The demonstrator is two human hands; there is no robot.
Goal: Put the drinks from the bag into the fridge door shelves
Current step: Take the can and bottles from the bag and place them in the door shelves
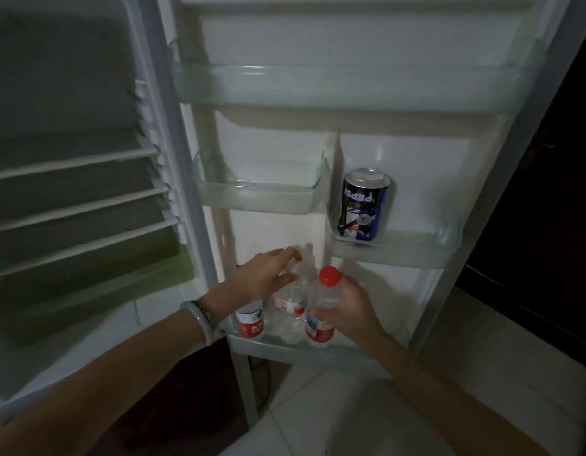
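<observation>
The fridge door stands open with its shelves facing me. Three clear water bottles stand in the bottom door shelf (321,352). My right hand (347,307) grips the rightmost bottle (322,311), which has a red cap, around its body. My left hand (268,274) rests on the top of the middle bottle (290,311), hiding its cap. The leftmost bottle (250,320) stands partly behind my left wrist. A blue Pepsi can (364,205) stands upside down in the small right-hand shelf (400,251) above. The bag is out of view.
A small left-hand door shelf (258,195) and a wide upper door shelf (350,87) hold nothing. The fridge interior with wire racks (77,209) lies to the left. Pale floor tiles (334,406) are below the door, and a dark wall is at right.
</observation>
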